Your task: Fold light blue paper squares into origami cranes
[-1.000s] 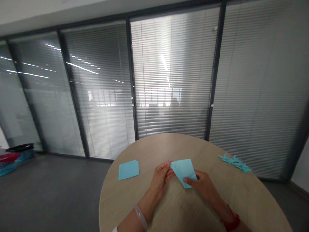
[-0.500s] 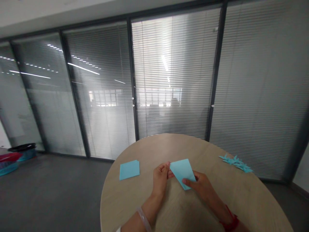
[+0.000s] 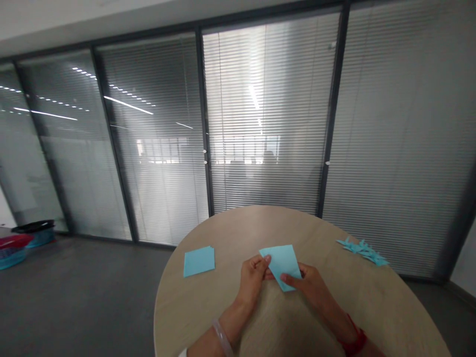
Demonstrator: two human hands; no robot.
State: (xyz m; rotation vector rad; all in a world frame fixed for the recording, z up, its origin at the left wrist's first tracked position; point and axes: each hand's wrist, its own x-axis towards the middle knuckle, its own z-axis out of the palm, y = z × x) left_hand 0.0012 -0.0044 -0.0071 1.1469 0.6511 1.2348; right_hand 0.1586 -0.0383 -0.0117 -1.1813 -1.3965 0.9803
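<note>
A light-blue sheet of paper (image 3: 284, 260), partly folded with one slanted edge on its left, is held up between my two hands over the table. My left hand (image 3: 254, 275) pinches its left edge, thumb on the near face and fingers behind. Gripping the lower right edge, my right hand (image 3: 307, 281) has its thumb across the front, its other fingers behind the paper. To the left of my hands lies a stack of square blue paper (image 3: 199, 261). Small folded blue paper pieces (image 3: 363, 251) are heaped at the table's right edge.
The round wooden table (image 3: 256, 223) spreads under my hands, its far rim near a glass partition with blinds (image 3: 264, 114). On the floor at far left stand a black-rimmed blue basket (image 3: 35, 233) and a red-and-blue one (image 3: 13, 251).
My left hand has slid slightly right along the paper, its thumb now farther onto the sheet. The paper's upper part has shifted a little. My right hand keeps its hold.
</note>
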